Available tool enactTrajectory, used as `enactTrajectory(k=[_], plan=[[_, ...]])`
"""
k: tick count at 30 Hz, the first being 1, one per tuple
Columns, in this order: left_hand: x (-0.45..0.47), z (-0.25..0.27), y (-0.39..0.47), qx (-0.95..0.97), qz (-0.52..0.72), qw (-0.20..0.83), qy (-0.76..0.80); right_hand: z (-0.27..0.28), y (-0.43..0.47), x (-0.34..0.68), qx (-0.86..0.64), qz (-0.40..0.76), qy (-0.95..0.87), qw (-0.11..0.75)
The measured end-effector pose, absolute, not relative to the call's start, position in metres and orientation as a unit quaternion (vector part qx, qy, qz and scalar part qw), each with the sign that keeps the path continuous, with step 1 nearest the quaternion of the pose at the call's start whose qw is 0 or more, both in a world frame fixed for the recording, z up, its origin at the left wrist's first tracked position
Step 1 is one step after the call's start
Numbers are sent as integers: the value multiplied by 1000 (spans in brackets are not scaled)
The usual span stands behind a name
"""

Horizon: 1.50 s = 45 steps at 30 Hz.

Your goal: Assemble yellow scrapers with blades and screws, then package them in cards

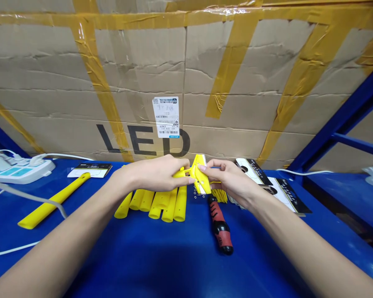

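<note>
Between my two hands is a yellow scraper head [199, 171], angular and flat, with a pale strip along its edge and small holes. My left hand [157, 171] pinches its narrow neck from the left side. From the right, the fingers of my right hand [228, 178] grip the wide part. Several hollow yellow tube handles [163, 203] lie side by side under my left hand. Below the scraper head, a red and black screwdriver [219, 227] rests on the blue table. Small screws [195, 192] show beside it. More yellow pieces [220, 194] are partly hidden behind my right hand.
A single yellow tube [54, 200] lies at the left near printed cards [90, 169] and a white power strip [25, 171] with cables. More printed cards [286, 196] lie at the right. A large taped cardboard box [136, 82] stands behind the blue table [136, 260].
</note>
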<state>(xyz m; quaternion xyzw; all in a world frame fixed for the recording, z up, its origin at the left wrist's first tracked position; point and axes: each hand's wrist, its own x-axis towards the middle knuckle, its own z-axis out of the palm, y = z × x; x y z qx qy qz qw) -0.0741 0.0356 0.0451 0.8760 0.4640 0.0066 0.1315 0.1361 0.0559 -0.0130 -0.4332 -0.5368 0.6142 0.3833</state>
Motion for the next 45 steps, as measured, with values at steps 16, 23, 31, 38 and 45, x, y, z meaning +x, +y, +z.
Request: enactTrajectory(k=[16,23,31,38,45], plan=[[-69,36,38,873,41,143,464,-10,55,142,-404,634,-561,347],[-66,31,40,874,36,112,472,-12,56,142,-394,619,-589,340],[-69,32,41,878,16,131,460,-11,56,147,-367,682,-548,316],[-67,34,39,882,3,119,455,-11,58,150,-378,651,-588,297],[-68,32,42,894,10,134,428,-15,60,150,-386,630,-605,298]])
